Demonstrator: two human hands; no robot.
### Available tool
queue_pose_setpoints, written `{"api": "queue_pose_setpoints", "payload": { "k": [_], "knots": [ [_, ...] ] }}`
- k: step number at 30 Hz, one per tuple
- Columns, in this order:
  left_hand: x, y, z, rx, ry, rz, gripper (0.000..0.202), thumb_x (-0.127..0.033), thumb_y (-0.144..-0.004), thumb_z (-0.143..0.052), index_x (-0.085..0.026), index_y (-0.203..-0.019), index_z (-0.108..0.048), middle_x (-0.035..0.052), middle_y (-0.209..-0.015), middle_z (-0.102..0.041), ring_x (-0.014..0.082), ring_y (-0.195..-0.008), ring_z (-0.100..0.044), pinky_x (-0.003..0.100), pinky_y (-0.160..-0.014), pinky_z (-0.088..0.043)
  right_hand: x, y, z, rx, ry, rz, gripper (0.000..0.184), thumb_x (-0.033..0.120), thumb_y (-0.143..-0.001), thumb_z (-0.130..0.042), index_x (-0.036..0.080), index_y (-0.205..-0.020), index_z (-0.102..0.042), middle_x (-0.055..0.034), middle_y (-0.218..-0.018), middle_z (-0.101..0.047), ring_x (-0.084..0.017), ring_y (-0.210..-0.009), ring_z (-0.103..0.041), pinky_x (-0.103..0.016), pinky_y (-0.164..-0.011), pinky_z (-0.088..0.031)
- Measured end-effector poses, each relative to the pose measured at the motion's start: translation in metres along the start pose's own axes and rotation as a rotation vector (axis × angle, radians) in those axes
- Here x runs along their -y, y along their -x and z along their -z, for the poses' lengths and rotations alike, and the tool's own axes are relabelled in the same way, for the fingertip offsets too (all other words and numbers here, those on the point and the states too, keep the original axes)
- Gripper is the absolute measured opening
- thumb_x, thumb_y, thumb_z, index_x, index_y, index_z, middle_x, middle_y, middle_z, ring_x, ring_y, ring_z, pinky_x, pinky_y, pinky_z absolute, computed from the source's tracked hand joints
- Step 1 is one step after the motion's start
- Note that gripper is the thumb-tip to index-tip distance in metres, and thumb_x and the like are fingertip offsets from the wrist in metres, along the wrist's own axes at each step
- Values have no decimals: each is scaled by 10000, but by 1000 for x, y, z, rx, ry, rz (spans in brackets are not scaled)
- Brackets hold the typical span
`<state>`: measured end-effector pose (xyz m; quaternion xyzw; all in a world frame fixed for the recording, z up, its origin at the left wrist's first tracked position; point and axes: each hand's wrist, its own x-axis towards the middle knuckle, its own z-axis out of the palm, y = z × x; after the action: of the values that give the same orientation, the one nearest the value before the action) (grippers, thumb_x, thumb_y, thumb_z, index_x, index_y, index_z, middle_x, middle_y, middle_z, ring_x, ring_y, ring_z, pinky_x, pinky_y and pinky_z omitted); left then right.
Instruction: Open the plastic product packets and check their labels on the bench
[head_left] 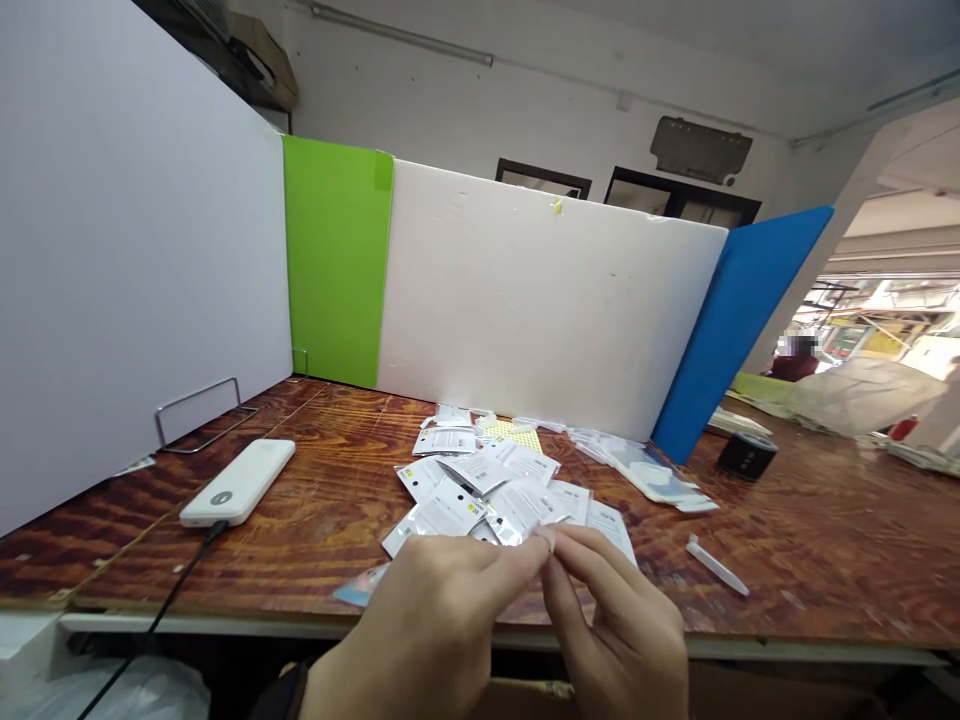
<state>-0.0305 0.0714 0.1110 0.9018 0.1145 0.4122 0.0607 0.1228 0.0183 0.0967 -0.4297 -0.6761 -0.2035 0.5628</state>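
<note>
Two hands at the near table edge: left hand (pixel 435 630), right hand (pixel 622 625). Foil-backed sachets (pixel 442 510): one central heap, a dozen or more, too overlapped for an exact count. One white power bank (pixel 238 483), near left. One black cable (pixel 169 590). Two wire stands: (pixel 199 415) and (pixel 300 362), both left. Four upright boards: lilac board (pixel 127 250), green board (pixel 334 260), white board (pixel 540 295), blue board (pixel 739 320). One yellow dotted sheet (pixel 512 435). One black cylinder (pixel 746 455), right. One white plastic strip (pixel 716 565), near right. Two dark window frames (pixel 682 195), far wall. One other person (pixel 795 365), far right.
</note>
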Motion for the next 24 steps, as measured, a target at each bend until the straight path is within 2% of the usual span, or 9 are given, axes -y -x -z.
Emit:
{"api": "queue_pose_setpoints", "payload": {
  "k": [5, 10, 15, 17, 20, 22, 24],
  "knots": [
    [0, 3, -2, 117, -223, 6, 273, -84, -875, -410, -102, -1092, -574, 56, -714, -686, 225, -562, -627, 329, -467, -474, -5, 0, -5, 67, 25, 58, 166, 17, -829, -526, 112, -910, -636, -89, -813, -702, -136, -740, -680, -180, -727, -542],
    [3, 3, -3, 229, -309, 92, 282, -15, -818, -416, -136, -968, -621, 43, -673, -680, 230, -534, -621, 325, -454, -450, -8, -3, -7, 196, 42, 85, 195, 30, -850, -467, 104, -916, -635, -98, -796, -693, -165, -743, -686, -227, -701, -549],
    [3, 1, -2, 249, -279, 118, 325, -16, -820, -394, -153, -997, -630, 49, -673, -696, 223, -538, -622, 295, -464, -407, -6, -3, -5, 170, -18, 1, 178, 47, -831, -492, 123, -789, -647, -63, -687, -675, -152, -627, -671, -212, -581, -528],
    [1, 1, -1, 243, -159, 157, 345, -19, -830, -383, -163, -1028, -627, 55, -717, -710, 212, -586, -635, 286, -510, -420, -4, -2, -4, 146, -93, -120, 176, 72, -811, -528, 144, -716, -657, -40, -646, -680, -138, -577, -658, -197, -543, -517],
    [0, 0, 2, 179, 114, 302, 320, -70, -871, -393, -204, -999, -654, 32, -767, -721, 174, -640, -637, 258, -575, -433, -7, -1, -4, 93, -384, -456, 192, 152, -804, -554, 174, -662, -682, 1, -550, -670, -127, -504, -647, -187, -498, -524],
    [3, -1, 5, 87, 289, 449, 249, -165, -892, -447, -215, -899, -690, 14, -746, -722, 152, -643, -627, 233, -585, -431, -15, -3, -3, -104, -639, -703, 153, 194, -774, -587, 182, -668, -697, 6, -556, -697, -133, -514, -672, -200, -530, -559],
    [10, -3, 6, -72, 466, 616, 190, -254, -859, -535, -207, -800, -709, 14, -733, -727, 149, -659, -630, 221, -596, -441, -26, -6, -1, -444, -808, -863, 90, 190, -714, -621, 183, -666, -696, 3, -614, -734, -136, -588, -710, -215, -630, -589]
  ]
}}
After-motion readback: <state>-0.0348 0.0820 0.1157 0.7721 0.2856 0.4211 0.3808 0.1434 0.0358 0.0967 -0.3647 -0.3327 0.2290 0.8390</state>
